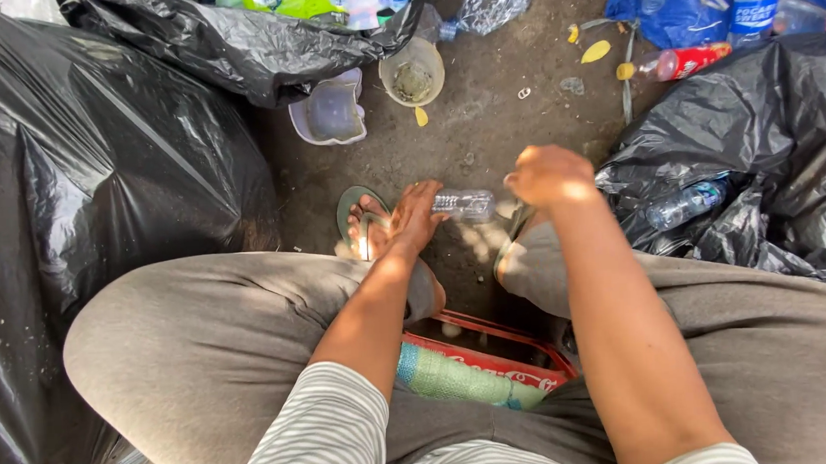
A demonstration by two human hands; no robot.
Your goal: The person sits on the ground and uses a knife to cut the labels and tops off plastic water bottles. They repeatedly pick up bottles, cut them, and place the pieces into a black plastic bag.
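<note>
Left hand [416,218] wrapped around a clear plastic bottle [463,205], held level low over the dirt ground [482,115] — between 2 knees. Right hand [549,175] closed at the bottle's other end, grip hidden. Black bags [98,154] at both sides; grey bowl [329,112] and dirty cup [412,72] beyond. Red crate [495,350] underneath.

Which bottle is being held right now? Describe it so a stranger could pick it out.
Start at the grey-trousered knees, then look between the two feet. The clear plastic bottle lies sideways there, left hand gripping one end, right hand at the other. Unlike the bottles in the black bags, it is off the ground.
</note>
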